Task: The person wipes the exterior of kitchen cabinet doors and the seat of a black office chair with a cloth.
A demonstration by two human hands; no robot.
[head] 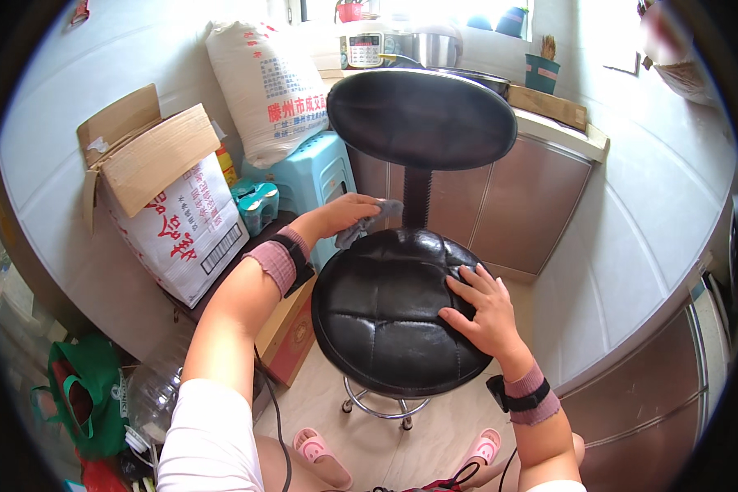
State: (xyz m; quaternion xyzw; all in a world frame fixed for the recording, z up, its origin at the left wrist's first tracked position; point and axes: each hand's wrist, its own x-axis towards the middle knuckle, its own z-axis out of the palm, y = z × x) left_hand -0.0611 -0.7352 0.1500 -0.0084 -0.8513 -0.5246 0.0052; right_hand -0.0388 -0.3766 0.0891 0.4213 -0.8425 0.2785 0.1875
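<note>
A black padded swivel chair point(400, 307) on casters stands before me, its oval backrest point(422, 119) raised on a ribbed black post point(416, 197). My left hand point(352, 213) holds a crumpled grey cloth point(375, 222) beside the post, above the back left edge of the seat. On the right part of the seat rests my right hand point(483, 310), palm down with its fingers spread and nothing in it. Both wrists wear pink cuffs with black straps. The cloth's lower part hangs near the seat's rim; whether it touches the chair I cannot tell.
Left of the chair are a blue plastic stool point(320, 166) bearing a white woven sack point(270, 92), an open cardboard box point(178, 227) and a low red-sided box point(292, 338). Cabinets point(529, 203) stand behind. A black cable point(278, 406) hangs near my left leg.
</note>
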